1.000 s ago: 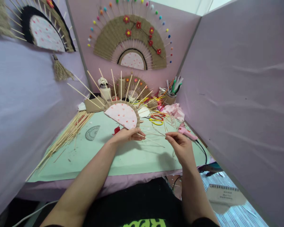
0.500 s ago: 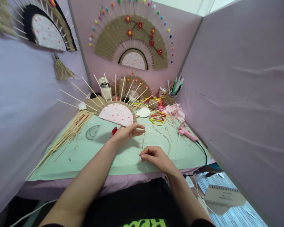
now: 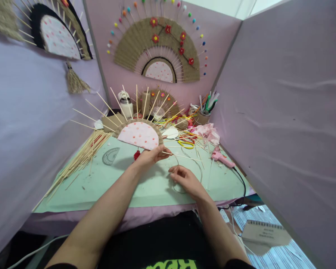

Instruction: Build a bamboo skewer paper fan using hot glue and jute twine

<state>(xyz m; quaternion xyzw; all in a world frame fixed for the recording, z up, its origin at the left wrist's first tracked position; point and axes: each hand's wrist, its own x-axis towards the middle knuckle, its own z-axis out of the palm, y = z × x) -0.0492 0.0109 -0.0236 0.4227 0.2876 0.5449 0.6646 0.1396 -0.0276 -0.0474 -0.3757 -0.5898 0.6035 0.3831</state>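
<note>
My left hand (image 3: 154, 156) is closed on the lower right corner of a half-round fan (image 3: 138, 134), holding it above the table. The fan has a white, pink-spotted middle, a twine-wound rim and thin wooden sticks fanning outward. Below its straight edge hangs a red tassel (image 3: 136, 155), partly hidden. Lower and to the right, my right hand (image 3: 186, 179) pinches a thin brown twine (image 3: 177, 160). The twine runs up to the fan near my left fingers, and more of it curls under my right hand. How the twine is fixed at the fan is hidden by the fingers.
Loose wooden sticks (image 3: 75, 164) lie in a bundle at left, beside a protractor (image 3: 110, 156). A pink glue gun (image 3: 223, 158) with a black cable lies at right. Behind stand a tool holder (image 3: 203, 117), yellow-handled scissors (image 3: 186, 144) and a white bottle (image 3: 126, 104).
My right hand has moved up and slightly right, closer to the fan. The twine between the hands has gone from taut to slack and curved. My left hand keeps its hold.
</note>
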